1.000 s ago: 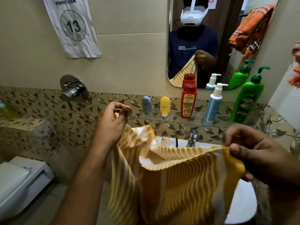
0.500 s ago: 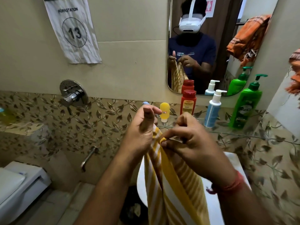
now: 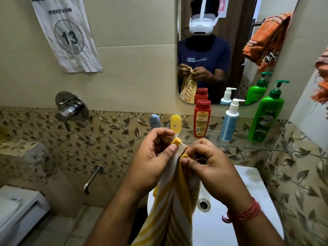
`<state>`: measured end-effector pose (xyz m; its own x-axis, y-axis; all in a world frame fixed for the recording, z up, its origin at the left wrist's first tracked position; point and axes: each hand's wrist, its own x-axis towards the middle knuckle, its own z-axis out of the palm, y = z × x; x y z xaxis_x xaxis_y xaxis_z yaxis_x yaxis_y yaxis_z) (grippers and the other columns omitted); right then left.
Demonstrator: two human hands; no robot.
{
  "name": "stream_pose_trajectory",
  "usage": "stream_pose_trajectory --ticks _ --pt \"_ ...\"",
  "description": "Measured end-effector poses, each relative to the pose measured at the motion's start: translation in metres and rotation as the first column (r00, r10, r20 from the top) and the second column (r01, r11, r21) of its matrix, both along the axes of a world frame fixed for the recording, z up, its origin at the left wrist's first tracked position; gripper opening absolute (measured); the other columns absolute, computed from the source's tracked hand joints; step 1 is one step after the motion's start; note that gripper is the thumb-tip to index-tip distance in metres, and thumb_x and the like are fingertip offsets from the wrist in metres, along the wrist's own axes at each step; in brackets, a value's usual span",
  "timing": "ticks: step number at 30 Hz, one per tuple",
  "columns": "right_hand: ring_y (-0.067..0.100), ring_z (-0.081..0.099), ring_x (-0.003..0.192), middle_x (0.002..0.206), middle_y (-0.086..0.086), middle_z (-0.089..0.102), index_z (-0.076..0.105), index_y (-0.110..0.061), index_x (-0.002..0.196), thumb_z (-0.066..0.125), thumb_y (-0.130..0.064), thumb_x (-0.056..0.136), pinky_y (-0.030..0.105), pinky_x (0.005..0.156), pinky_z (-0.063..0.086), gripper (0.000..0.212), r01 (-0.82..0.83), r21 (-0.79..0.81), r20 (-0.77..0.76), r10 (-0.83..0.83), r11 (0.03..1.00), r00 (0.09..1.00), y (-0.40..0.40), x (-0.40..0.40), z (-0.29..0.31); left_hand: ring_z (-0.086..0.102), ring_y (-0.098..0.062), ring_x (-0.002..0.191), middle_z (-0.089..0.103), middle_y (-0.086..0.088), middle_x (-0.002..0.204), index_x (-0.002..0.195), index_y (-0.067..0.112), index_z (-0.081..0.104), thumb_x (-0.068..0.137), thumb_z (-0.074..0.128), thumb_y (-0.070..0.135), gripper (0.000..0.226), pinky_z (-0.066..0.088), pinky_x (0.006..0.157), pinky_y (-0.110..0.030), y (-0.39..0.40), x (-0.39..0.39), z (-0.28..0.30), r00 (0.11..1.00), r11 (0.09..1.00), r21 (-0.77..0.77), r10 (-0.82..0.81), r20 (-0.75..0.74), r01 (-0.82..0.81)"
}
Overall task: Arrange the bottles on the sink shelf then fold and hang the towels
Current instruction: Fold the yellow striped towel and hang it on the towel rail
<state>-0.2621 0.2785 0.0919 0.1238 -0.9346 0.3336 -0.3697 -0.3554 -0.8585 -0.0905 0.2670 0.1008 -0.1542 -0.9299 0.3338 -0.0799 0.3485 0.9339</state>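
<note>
Bathroom sink (image 3: 248, 219) below, bottles lined on the glass shelf (image 3: 266, 148) behind it: above that basin, left hand (image 3: 152, 157) and right hand (image 3: 205, 164) pinch the yellow striped towel (image 3: 170, 201) corners together. Best match those edges squarely before folding again.

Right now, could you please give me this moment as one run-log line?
step: folding towel | left hand: pinches yellow striped towel | right hand: pinches towel corner | bottles: five upright on glass shelf | towel: hangs over sink
</note>
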Motion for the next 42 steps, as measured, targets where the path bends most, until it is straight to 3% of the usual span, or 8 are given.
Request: stream_pose_trajectory --ticks 2,6,13,19,25,34,39,42 --pt "0.007 0.059 0.098 0.098 -0.013 0.055 0.07 -0.022 0.082 0.074 -0.014 0.085 0.021 0.082 0.052 0.01 -0.006 -0.082 -0.012 0.005 0.997 1.0 0.0 0.002 0.003 0.068 -0.012 0.096 0.069 0.003 0.096 0.11 0.024 0.064 0.092 0.064 0.006 0.026 0.056 0.083 -0.028 -0.002 0.0 -0.002 0.998 0.998 -0.028 0.06 0.011 -0.06" --pt "0.013 0.064 0.086 0.085 -0.009 0.064 0.07 -0.02 0.088 0.07 -0.01 0.088 0.029 0.072 0.055 0.01 0.004 -0.239 0.013 -0.001 0.971 1.0 -0.002 0.008 0.012 0.068 -0.017 0.089 0.068 -0.001 0.093 0.099 0.021 0.064 0.091 0.066 0.005 0.018 0.057 0.077 -0.029 -0.007 -0.001 -0.006 0.996 0.994 -0.063 0.094 0.004 -0.093" --pt "0.009 0.059 0.069 0.072 -0.008 0.059 0.058 -0.022 0.084 0.076 -0.015 0.084 0.011 0.056 0.042 0.019 0.139 -0.307 -0.027 -0.155 0.941 0.988 -0.015 0.015 0.014 0.07 -0.012 0.091 0.073 0.002 0.091 0.092 0.014 0.07 0.091 0.059 -0.006 0.023 0.055 0.078 -0.023 -0.013 -0.009 -0.008 0.995 0.997 -0.04 0.065 -0.079 -0.069" --pt "0.008 0.057 0.071 0.072 -0.011 0.057 0.057 -0.021 0.082 0.074 -0.014 0.084 0.011 0.056 0.041 0.019 0.157 -0.35 -0.139 -0.216 0.923 0.966 -0.024 0.014 0.015 0.07 -0.022 0.097 0.074 -0.004 0.096 0.098 0.015 0.072 0.084 0.064 0.022 0.017 0.058 0.088 -0.036 -0.02 -0.01 -0.014 0.991 0.999 0.02 0.041 -0.126 -0.039" --pt "0.006 0.054 0.066 0.071 -0.01 0.052 0.046 -0.025 0.088 0.072 -0.016 0.084 0.016 0.054 0.045 0.027 0.177 -0.364 -0.212 -0.266 0.914 0.94 -0.03 0.013 0.01 0.069 -0.019 0.093 0.073 0.0 0.091 0.09 0.026 0.071 0.084 0.068 0.026 0.007 0.058 0.085 -0.036 -0.031 -0.012 -0.016 0.998 0.999 -0.003 0.043 -0.046 -0.043" --pt "-0.003 0.051 0.065 0.073 -0.016 0.047 0.037 -0.031 0.104 0.068 -0.02 0.087 0.01 0.051 0.038 0.037 0.15 -0.367 -0.278 -0.262 0.918 0.924 -0.037 0.018 0.002 0.069 -0.023 0.089 0.071 -0.003 0.087 0.084 0.02 0.069 0.079 0.067 0.026 0.009 0.058 0.08 -0.039 -0.042 -0.015 -0.019 0.995 0.997 0.043 0.061 -0.081 -0.057" --pt "0.003 0.055 0.072 0.081 -0.014 0.05 0.04 -0.029 0.111 0.062 -0.029 0.087 0.017 0.057 0.047 0.033 0.145 -0.334 -0.228 -0.229 0.932 0.946 -0.043 0.022 -0.002 0.065 -0.021 0.079 0.068 -0.005 0.08 0.078 0.018 0.067 0.079 0.062 0.021 0.006 0.055 0.074 -0.037 -0.044 -0.019 -0.018 0.976 0.993 0.068 0.111 -0.187 -0.099" --pt "0.008 0.058 0.073 0.081 -0.007 0.057 0.047 -0.026 0.101 0.07 -0.026 0.088 0.02 0.058 0.049 0.027 0.049 -0.216 -0.115 -0.075 0.975 0.99 -0.048 0.017 0.001 0.061 -0.022 0.073 0.064 -0.005 0.075 0.077 0.02 0.066 0.089 0.061 0.012 0.015 0.052 0.069 -0.036 -0.048 -0.019 -0.015 0.946 0.987 0.092 0.153 -0.287 -0.132"
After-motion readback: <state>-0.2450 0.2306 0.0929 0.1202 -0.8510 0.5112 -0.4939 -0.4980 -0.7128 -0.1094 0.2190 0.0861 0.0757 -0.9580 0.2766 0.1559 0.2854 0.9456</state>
